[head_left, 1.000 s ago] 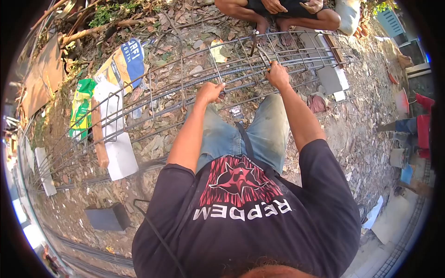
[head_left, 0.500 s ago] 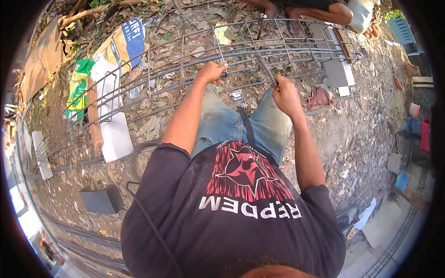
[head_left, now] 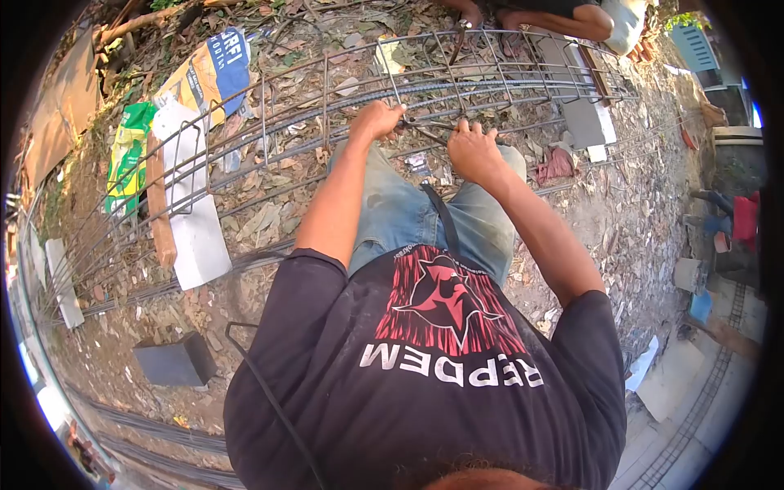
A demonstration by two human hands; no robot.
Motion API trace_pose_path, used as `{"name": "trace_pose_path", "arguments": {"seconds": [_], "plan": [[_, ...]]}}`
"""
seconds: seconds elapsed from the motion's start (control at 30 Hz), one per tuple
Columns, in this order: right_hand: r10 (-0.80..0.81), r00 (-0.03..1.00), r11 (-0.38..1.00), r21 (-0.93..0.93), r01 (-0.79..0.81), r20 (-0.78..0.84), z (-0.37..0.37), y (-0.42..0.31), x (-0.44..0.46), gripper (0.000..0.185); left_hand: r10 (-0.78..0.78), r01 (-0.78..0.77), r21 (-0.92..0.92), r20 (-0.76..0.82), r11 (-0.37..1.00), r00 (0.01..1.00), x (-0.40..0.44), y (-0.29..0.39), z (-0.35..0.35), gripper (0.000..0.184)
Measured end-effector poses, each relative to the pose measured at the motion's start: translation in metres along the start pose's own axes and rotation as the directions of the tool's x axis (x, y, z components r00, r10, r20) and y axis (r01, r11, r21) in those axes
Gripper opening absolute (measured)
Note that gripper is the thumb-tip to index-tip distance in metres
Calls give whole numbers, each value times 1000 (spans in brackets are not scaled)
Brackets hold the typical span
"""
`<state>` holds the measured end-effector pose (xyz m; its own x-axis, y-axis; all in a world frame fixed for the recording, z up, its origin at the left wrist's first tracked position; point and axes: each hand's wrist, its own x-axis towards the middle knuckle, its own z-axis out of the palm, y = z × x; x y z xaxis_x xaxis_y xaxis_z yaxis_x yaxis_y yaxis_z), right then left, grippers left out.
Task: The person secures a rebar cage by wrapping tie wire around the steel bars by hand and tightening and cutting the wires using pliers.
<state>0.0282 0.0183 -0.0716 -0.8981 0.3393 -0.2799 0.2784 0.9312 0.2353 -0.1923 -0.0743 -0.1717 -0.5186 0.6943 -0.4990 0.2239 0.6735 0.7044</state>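
Note:
A long rebar cage [head_left: 327,96] of thin bars and square stirrups stretches across in front of my knees. My left hand [head_left: 376,122] is closed at a lower corner of the cage, its fingers around the steel where a stirrup meets a long bar. In my right hand [head_left: 476,153] are dark metal pincers [head_left: 426,126], their handles slightly apart. The pincers' head reaches the joint beside my left fingertips. Any tie wire there is too small to make out.
White boards [head_left: 196,237] and a brown block [head_left: 159,204] lie under the cage's left part; a grey block [head_left: 581,124] is at the right. A person's arm [head_left: 555,24] shows beyond the cage. A dark box [head_left: 175,359] and sacks [head_left: 219,69] lie on the littered ground.
My right hand has swung left and down, bringing the pincers from above the bars to the joint by my left hand. My left hand stays at the same corner.

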Motion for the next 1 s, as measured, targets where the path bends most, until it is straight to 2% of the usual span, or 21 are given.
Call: {"name": "trace_pose_path", "arguments": {"seconds": [0.13, 0.33, 0.4, 0.43, 0.47, 0.5, 0.53, 0.57, 0.6, 0.63, 0.67, 0.7, 0.8, 0.83, 0.93, 0.97, 1.0], "plan": [[-15, 1000, 995, -99, 13, -20, -10, -13, 0, 25, 19, -19, 12, 4, 1000, 1000, 8, -6, 4, 60], [1, 996, 1000, 22, 1, -84, -7, -5, 3, 20, 12, -11, -21, 12, 1000, 1000, 10, -6, 6, 61], [8, 999, 913, 408, -27, 47, 2, 1, 7, 21, 4, -4, -9, 8, 1000, 1000, 8, -6, 6, 61], [-4, 994, 813, 580, -61, 110, 9, 2, 8, 23, 14, -14, -10, -11, 1000, 1000, 10, -6, 7, 61], [-27, 968, 572, 798, -190, 249, 19, 1, 8, 28, 27, -27, -9, -27, 1000, 999, 11, -7, 8, 61], [-93, 925, 270, 903, -334, 370, 19, -4, 4, 33, 18, -19, -29, -33, 999, 999, 12, -8, 10, 61], [-192, 871, -51, 881, -470, 453, 18, -6, 0, 38, 18, -18, -2, -21, 1000, 1000, 13, -8, 11, 61], [-197, 843, 51, 864, -501, 500, 14, -4, -7, 45, 19, -18, 24, -15, 1000, 1000, 14, -8, 10, 60], [-58, 892, 394, 831, -393, 449, 15, -3, -4, 45, 15, -15, 50, -13, 999, 1000, 13, -7, 7, 60], [48, 937, 687, 669, -284, 347, 20, -6, -3, 45, 25, -24, 40, -30, 999, 999, 9, -8, 6, 60], [115, 970, 892, 408, -196, 214, 25, -10, -7, 45, 18, -17, 35, -30, 999, 999, 5, -8, 5, 59], [176, 961, 900, 360, -246, 215, 1, -14, -10, 36, 18, -17, 30, -30, 999, 999, 4, -6, 4, 59], [56, 992, 973, 228, -28, -117, -26, -13, -23, 28, 33, -31, -97, 15, 995, 999, 26, -15, 13, 57], [-71, 918, 995, 40, 94, -390, -17, -6, -25, 21, 45, -42, -109, 28, 993, 999, 27, -17, 14, 57], [-5, 966, 999, -45, -7, -259, -7, -2, -17, 24, 27, -22, -145, 32, 989, 999, 19, -14, 11, 55], [38, 985, 999, 23, -35, -169, 8, 3, -11, 23, 18, -13, -146, 38, 989, 999, 18, -12, 9, 55], [6, 985, 999, 42, 1, -175, 17, 16, -5, 22, 11, -4, -150, 46, 989, 999, 16, -10, 9, 54]]}}
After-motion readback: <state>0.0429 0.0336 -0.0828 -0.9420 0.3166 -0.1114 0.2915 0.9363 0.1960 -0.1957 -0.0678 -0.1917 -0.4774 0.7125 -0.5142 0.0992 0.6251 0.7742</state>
